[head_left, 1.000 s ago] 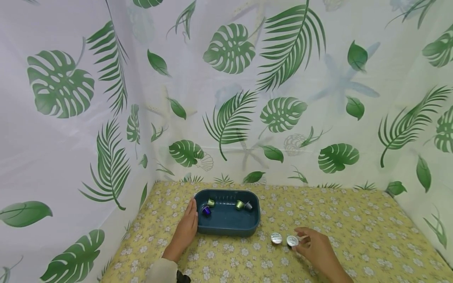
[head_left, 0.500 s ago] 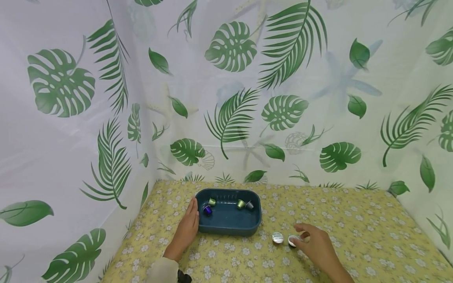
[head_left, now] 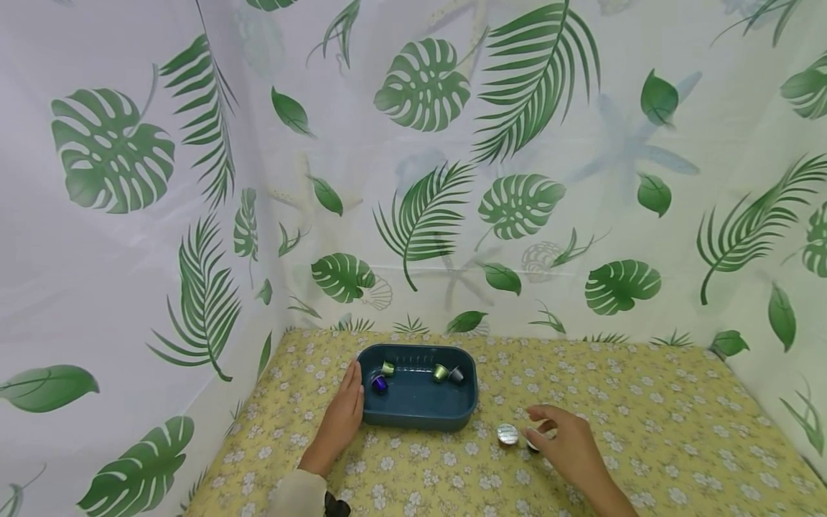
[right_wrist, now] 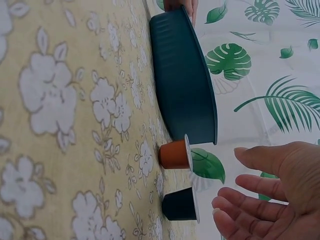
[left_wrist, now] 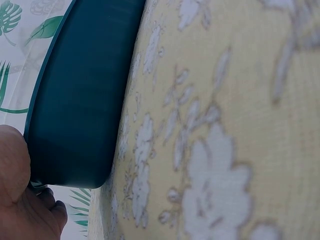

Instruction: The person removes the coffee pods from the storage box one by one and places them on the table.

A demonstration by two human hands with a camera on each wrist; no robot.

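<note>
A dark teal tray point(head_left: 416, 421) sits on the table, and my left hand point(head_left: 341, 415) rests against its left end, fingers extended along the outside wall. Inside lie a purple coffee capsule point(head_left: 380, 385), two light green coffee capsules point(head_left: 440, 373) and a grey coffee capsule point(head_left: 456, 375). To the tray's right, an orange-brown coffee capsule point(right_wrist: 174, 155) and a black coffee capsule point(right_wrist: 180, 205) stand side by side, silver lids up. My right hand point(head_left: 568, 444) hovers over the black one with thumb and fingers apart, holding nothing. It partly hides that capsule in the head view.
A yellow floral cloth point(head_left: 672, 424) covers the table. White sheeting point(head_left: 549, 143) with green leaf prints rises behind the table and along both sides.
My right hand has come away from the black capsule's side and shifted slightly left above it, toward the orange-brown one. The left hand stays against the tray.
</note>
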